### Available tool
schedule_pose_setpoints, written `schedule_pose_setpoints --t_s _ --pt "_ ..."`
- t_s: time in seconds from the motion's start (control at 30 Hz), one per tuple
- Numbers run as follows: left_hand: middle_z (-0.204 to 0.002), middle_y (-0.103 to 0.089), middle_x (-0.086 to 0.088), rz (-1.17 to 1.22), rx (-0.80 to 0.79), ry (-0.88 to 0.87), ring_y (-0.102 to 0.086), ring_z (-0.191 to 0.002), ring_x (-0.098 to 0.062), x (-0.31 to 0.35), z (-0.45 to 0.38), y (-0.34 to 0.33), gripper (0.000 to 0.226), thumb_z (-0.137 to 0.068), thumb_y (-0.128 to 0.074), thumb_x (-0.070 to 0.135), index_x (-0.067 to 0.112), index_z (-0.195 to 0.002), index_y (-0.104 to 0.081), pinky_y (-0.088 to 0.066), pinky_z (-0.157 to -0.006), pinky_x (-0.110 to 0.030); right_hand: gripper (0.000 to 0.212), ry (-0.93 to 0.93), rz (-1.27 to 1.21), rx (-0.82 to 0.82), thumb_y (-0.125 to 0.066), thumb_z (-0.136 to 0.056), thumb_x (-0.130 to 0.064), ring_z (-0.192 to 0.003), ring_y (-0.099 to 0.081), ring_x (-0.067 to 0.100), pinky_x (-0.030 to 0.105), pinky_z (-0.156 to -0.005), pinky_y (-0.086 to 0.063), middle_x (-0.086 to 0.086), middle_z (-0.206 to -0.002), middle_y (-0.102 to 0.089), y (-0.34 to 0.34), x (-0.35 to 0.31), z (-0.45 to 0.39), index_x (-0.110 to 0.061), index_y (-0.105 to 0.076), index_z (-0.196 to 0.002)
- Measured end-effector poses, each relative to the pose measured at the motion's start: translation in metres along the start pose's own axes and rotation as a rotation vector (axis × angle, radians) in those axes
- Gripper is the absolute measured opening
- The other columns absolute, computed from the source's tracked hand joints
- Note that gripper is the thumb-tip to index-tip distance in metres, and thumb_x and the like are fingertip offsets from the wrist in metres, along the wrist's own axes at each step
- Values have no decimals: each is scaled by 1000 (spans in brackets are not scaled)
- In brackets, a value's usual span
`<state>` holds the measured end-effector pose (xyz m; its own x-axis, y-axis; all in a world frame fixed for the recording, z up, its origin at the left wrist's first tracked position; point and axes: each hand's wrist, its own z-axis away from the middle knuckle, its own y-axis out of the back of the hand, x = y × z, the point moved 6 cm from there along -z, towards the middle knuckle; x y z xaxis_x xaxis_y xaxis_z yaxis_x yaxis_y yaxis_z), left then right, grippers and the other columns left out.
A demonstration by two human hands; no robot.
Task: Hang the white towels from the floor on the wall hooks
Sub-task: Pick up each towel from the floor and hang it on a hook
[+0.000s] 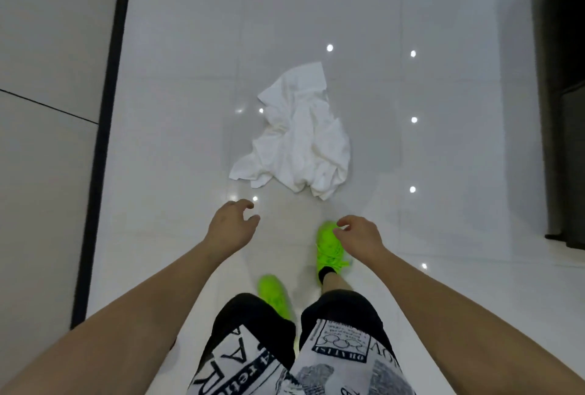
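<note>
Reaching for crumpled white towel [300,138] on the floor [443,141], just beyond my feet.
My left hand [229,225] and right hand [359,236] are empty, fingers loosely spread; next: bend, pinch an edge.

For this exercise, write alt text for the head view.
A crumpled white towel lies on the glossy white floor. Both empty hands, left hand and right hand, reach toward it above bright green shoes.

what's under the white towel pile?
The white towel pile lies crumpled on the glossy tiled floor. Only floor shows around it; anything beneath its folds is covered.
</note>
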<state>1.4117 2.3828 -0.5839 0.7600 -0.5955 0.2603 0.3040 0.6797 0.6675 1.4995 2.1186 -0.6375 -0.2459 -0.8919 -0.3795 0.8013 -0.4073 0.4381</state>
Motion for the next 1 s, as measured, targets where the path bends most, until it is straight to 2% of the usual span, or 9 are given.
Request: schedule_pose_setpoints --t_s 0.17,0.27,0.4,0.53,0.67,0.77,0.83,0.9,1.0 --pt "-120 -60 -12 62 -50 45 -56 -110 -26 -4 -84 -21 37 -92 -60 28 16 -127 -60 -39 -90 -28 32 -54 29 -42 -62 -89 -32 -114 -59 24 29 -95 -44 5 -121 -67 -17 -14 -80 -19 -68 -118" --pt "-121 -60 -12 79 -94 55 -57 -111 -26 -19 -144 -39 38 -92 -59 28 16 -128 -59 -38 -86 -26 31 -100 44 -50 -62 -89 -34 -115 -59 24 30 -97 -43 4 -120 -67 -41 -19 -134 -21 -68 -116" --pt "-122 -63 -7 138 -82 92 -59 -106 -22 -54 -231 -60 35 -92 -59 28 16 -125 -62 -35 -86 -23 29 -159 -2 -48 -62 -88 -32 -114 -59 22 26 -93 -42 2 -117 -69 -88 -27 -211 -20 -70 -114" --pt "-120 -63 -6 138 -127 159 -60 -106 -22 -107 -305 -84 34 -92 -61 30 17 -123 -63 -37 -91 -25 25 -201 3 -96 -64 -86 -30 -110 -62 25 31 -95 -46 5 -112 -71 -149 -44 -289 -20 -72 -107" --pt "-123 -62 -6 144 -169 209 -57 -111 -21 -161 -368 -104 35 -92 -59 32 17 -124 -62 -33 -90 -22 20 -123 68 -160 -65 -87 -29 -105 -64 25 28 -86 -45 6 -108 -72 -209 -81 -369 -17 -74 -100" --pt "-127 -60 -5 147 -182 220 -55 -116 -21 -194 -414 -118 37 -93 -58 31 17 -126 -61 -36 -99 -27 18 -52 125 -179 -64 -87 -29 -103 -64 24 25 -83 -43 5 -105 -72 -250 -105 -429 -19 -74 -98" --pt "-128 -59 -4 164 -187 219 -53 -119 -21 -212 -441 -128 37 -94 -57 32 17 -127 -60 -40 -102 -30 19 -12 186 -186 -62 -86 -27 -107 -62 25 26 -86 -44 5 -109 -70 -277 -116 -464 -22 -72 -102" --pt "-128 -59 -4 179 -187 210 -51 -119 -20 -229 -462 -139 37 -94 -56 33 18 -128 -60 -38 -99 -26 30 50 262 -201 -58 -87 -26 -114 -58 25 28 -92 -43 4 -121 -66 -302 -125 -492 -26 -67 -117" --pt "-128 -60 -3 166 -199 210 -50 -121 -19 -250 -480 -159 37 -95 -54 33 18 -129 -60 -29 -90 -20 58 249 457 -287 -51 -89 -19 -122 -53 31 34 -97 -42 10 -135 -57 -340 -138 -512 -33 -42 -145"
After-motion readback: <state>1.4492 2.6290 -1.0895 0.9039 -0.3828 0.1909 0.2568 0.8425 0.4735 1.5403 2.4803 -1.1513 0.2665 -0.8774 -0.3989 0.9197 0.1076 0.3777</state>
